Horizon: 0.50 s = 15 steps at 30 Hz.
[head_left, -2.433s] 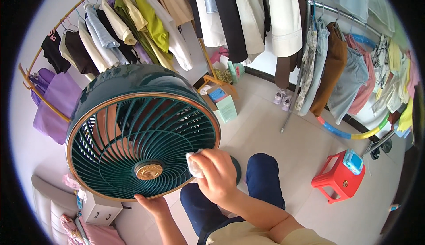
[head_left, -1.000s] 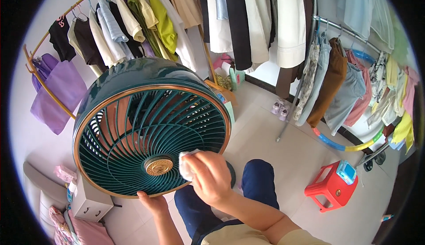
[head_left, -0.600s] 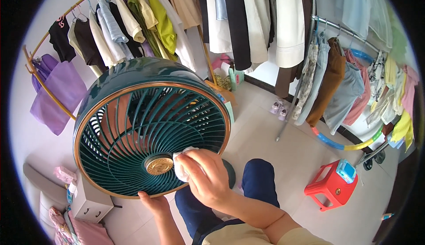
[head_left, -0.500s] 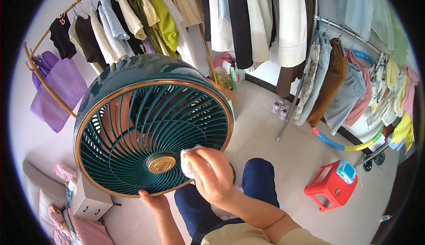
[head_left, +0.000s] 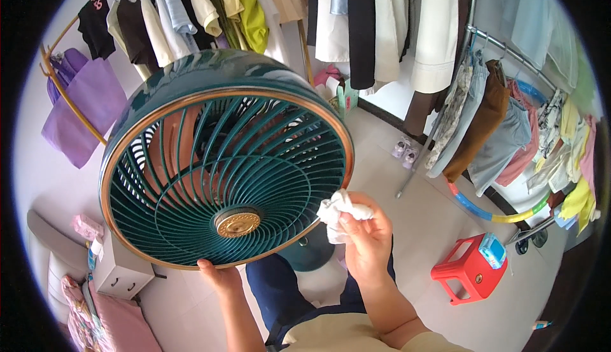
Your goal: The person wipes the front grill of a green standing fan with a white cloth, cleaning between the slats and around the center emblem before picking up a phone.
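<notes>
A large dark green electric fan with a copper rim and a gold centre cap fills the left and middle, its spiral grille tilted up toward me. My left hand grips the lower rim from below, thumb on the front edge; its other fingers are hidden behind the fan. My right hand is closed on a crumpled white wipe, just off the fan's lower right rim. Part of the round green fan base shows on the floor between my knees.
Clothes hang on racks along the back and right. A red stool with a blue wipes packet stands at right, near a coloured hoop. Small shoes lie on the floor. At left are a white cabinet and a purple bag.
My right hand has moved right with the wipe, from the grille beside the centre cap to outside the rim, and has turned. The fan appears slightly larger; my left hand still holds its rim.
</notes>
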{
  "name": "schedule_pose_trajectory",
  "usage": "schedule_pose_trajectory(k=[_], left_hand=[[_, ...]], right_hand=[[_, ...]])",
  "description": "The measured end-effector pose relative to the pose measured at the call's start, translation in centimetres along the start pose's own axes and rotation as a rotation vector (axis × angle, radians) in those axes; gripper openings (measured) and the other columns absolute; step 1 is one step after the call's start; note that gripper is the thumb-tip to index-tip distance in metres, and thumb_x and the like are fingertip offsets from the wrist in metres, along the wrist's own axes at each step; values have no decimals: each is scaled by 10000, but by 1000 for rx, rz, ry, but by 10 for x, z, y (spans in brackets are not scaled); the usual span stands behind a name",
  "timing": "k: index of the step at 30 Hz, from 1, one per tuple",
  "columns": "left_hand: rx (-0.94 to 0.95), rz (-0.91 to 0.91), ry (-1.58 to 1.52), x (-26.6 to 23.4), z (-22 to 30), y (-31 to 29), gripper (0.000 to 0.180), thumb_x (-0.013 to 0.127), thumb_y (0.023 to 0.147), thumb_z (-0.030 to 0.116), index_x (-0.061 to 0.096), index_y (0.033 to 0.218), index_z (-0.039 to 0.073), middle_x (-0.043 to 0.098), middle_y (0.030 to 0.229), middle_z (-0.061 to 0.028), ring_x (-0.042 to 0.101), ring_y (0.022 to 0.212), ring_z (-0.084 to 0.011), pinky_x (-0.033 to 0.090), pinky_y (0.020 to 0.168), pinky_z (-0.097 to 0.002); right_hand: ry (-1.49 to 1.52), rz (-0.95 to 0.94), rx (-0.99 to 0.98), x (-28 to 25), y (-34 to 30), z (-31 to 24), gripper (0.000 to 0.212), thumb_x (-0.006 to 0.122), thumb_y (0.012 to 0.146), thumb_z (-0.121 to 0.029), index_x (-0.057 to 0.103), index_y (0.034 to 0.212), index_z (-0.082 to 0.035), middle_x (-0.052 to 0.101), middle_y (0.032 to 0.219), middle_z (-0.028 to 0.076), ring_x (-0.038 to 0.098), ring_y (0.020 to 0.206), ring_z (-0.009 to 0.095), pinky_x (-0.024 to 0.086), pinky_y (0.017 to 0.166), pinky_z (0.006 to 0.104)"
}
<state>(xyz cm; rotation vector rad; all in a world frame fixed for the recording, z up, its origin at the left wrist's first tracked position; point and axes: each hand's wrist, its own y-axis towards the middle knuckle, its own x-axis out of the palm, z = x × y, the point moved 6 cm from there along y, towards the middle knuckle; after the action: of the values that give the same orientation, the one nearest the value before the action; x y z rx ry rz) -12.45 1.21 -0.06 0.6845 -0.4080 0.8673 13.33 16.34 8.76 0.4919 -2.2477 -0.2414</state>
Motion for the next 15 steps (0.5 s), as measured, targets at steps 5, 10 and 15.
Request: schedule_pose_trajectory(k=[5, 10, 15], left_hand=[[-105, 187, 20, 7, -2, -4, 873, 681, 687, 558, 361, 1297, 21, 446, 1292, -77, 445, 1182, -246, 367, 1015, -404], [-47, 31, 20, 8, 1, -5, 702, 583, 801, 514, 390, 1288, 46, 478, 1277, -74, 467, 1173, -229, 378, 1009, -394], [-50, -17, 0, 7, 0, -6, 708, 585, 797, 520, 396, 1282, 42, 479, 1273, -72, 463, 1172, -221, 373, 1010, -386]], right_hand=[[28, 21, -16, -2, -1, 7, 211, 524, 876, -35, 513, 1080, 14, 583, 963, 89, 578, 814, 126, 476, 700, 261], [-37, 19, -18, 6, -5, 8, 205, 505, 884, -27, 502, 1081, 30, 561, 997, 98, 576, 823, 128, 486, 714, 248], [-321, -57, -213, 4, -6, 11, 174, 529, 836, 22, 549, 1006, 54, 515, 1056, 137, 556, 835, 137, 473, 706, 230]])
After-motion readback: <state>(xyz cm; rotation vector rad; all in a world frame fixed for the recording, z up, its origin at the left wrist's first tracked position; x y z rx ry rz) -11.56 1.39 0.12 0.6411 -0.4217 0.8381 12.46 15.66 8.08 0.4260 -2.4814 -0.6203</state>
